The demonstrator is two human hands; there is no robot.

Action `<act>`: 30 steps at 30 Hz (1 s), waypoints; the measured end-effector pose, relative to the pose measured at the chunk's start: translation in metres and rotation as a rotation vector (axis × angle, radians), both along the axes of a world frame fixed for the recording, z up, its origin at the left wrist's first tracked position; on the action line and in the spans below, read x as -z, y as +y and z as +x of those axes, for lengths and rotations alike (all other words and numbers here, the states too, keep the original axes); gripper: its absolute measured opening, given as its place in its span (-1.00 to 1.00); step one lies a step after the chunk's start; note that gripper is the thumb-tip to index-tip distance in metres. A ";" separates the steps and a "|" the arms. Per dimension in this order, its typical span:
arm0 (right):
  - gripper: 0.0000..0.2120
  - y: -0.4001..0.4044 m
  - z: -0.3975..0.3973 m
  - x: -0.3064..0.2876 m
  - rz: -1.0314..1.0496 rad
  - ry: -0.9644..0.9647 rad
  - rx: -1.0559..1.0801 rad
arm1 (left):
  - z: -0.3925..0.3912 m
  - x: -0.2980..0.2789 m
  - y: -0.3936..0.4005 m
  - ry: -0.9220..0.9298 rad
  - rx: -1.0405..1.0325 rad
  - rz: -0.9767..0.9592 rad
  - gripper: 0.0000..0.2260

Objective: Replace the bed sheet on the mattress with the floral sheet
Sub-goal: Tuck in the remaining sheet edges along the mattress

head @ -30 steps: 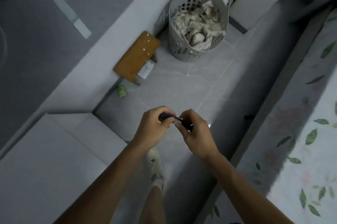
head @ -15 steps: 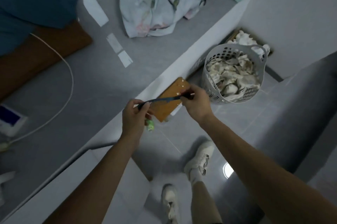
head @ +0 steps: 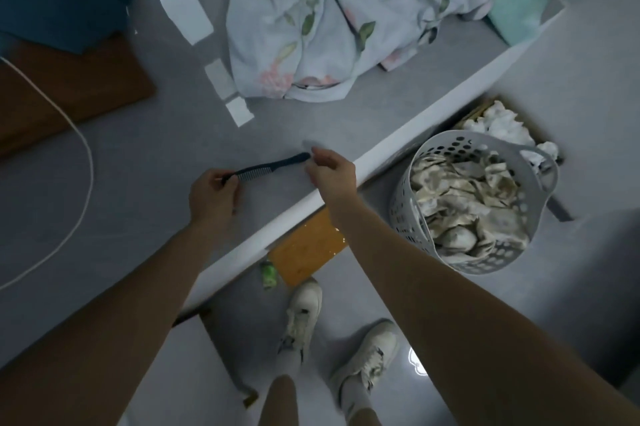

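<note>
The comb (head: 266,167) looks like dark, matt plastic with fine teeth. Under it the grey surface (head: 145,155) is smooth and dull. The floral sheet (head: 332,20) is soft, crumpled cloth. The basket (head: 467,145) is pale perforated plastic, stuffed with rumpled off-white fabric (head: 464,203). On the floor (head: 426,363), glossy tile throws back a light spot. The orange board (head: 308,252) shines like varnished wood. The cord (head: 86,162) is smooth white plastic.

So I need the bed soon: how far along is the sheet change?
Done: nothing I can confirm; the mattress here shows plain grey. In hand: only a dark comb; the left hand pinches its toothed end, and the right hand is at the handle tip. Left: the floral sheet lies crumpled on the mattress, still to be spread and tucked.
</note>
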State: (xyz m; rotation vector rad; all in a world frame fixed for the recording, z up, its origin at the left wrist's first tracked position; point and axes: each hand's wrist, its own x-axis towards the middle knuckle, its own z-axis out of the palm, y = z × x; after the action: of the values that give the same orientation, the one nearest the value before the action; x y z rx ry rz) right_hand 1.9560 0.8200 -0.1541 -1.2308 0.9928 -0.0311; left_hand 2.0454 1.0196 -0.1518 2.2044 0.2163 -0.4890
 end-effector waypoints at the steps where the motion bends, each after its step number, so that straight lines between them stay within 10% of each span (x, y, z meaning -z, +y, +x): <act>1: -0.60 -0.006 0.001 -0.001 -0.005 -0.008 -0.014 | 0.009 0.003 0.000 -0.038 0.119 0.090 -0.87; 6: -0.70 -0.040 -0.017 -0.018 -0.077 -0.032 0.001 | 0.016 -0.021 -0.015 -0.263 0.587 0.652 -0.55; 12: -0.72 -0.080 -0.091 -0.066 -0.079 -0.022 0.288 | -0.051 -0.074 -0.095 -0.321 0.870 0.321 -0.70; 18: -0.73 -0.158 -0.230 -0.093 -0.795 0.177 0.073 | -0.155 -0.113 -0.236 -0.503 1.235 0.211 -0.75; 30: -0.71 -0.314 -0.612 -0.092 -0.817 0.546 0.440 | -0.468 -0.093 -0.492 -0.590 1.770 0.084 -0.65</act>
State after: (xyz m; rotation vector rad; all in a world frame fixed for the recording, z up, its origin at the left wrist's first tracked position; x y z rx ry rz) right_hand 1.3443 0.5059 -0.0618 -1.7753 1.8237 -0.5101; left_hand 1.5773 0.5277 -0.0587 1.9428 -2.1375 -0.6279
